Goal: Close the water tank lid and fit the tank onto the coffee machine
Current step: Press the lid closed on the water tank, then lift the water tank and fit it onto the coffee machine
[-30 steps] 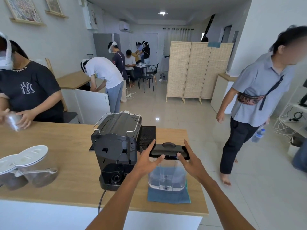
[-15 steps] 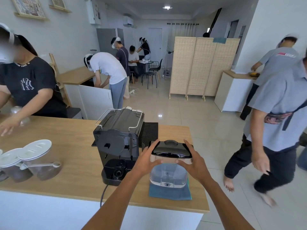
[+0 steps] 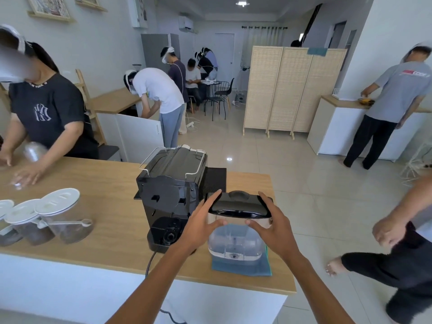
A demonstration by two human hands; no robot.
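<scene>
A clear plastic water tank (image 3: 236, 242) with a glossy black lid (image 3: 239, 205) is held just above a blue cloth (image 3: 242, 266) on the wooden counter. The lid lies flat on the tank's top. My left hand (image 3: 201, 224) grips the tank's left side under the lid, thumb on the front. My right hand (image 3: 272, 226) grips the right side the same way. The black coffee machine (image 3: 170, 192) stands just left of the tank, its back with the round tank socket (image 3: 169, 235) facing me.
Three clear jars with white lids (image 3: 63, 213) stand at the counter's left. A person in a black shirt (image 3: 46, 113) works at the far left of the counter (image 3: 93, 183). Another person's hand and leg (image 3: 392, 232) are close on the right. The counter's right edge is near the tank.
The tank has lifted slightly off the blue cloth and tilted toward me. The person on the right has walked further right, out toward the frame's edge.
</scene>
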